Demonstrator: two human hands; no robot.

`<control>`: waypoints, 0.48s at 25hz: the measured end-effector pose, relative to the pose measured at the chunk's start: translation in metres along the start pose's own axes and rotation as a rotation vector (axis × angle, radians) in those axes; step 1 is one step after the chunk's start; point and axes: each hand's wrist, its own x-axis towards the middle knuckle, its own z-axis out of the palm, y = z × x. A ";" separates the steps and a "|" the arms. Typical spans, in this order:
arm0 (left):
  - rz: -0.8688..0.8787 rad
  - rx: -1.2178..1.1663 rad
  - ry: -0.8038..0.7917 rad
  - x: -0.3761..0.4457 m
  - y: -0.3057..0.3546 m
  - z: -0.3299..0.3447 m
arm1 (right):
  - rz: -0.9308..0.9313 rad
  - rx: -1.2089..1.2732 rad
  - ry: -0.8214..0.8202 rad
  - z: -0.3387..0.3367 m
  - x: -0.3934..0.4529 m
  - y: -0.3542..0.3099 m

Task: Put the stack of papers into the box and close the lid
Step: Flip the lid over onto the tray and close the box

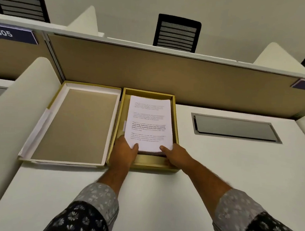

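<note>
A gold box [177,117] lies open on the white desk against the tan partition. Inside it sits a thick stack of printed white papers [149,122], its near end raised a little above the box floor. My left hand [124,151] grips the stack's near left corner, thumb on top. My right hand [174,155] holds the near right corner the same way, fingers under the sheets. The box lid [74,125] lies upside down just left of the box, its tan inside facing up.
A grey cable hatch [234,128] is set into the desk to the right of the box. Cream side dividers [7,115] flank the desk. The tan partition [169,73] rises behind, with black chairs [177,33] beyond it.
</note>
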 end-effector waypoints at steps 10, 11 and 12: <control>0.031 0.156 0.127 -0.065 0.026 0.002 | -0.233 -0.030 0.077 -0.036 -0.081 0.036; 0.011 0.171 0.118 -0.074 0.027 0.001 | -0.246 -0.031 0.071 -0.036 -0.088 0.038; -0.007 0.178 0.109 -0.082 0.027 0.000 | -0.260 -0.032 0.068 -0.037 -0.093 0.040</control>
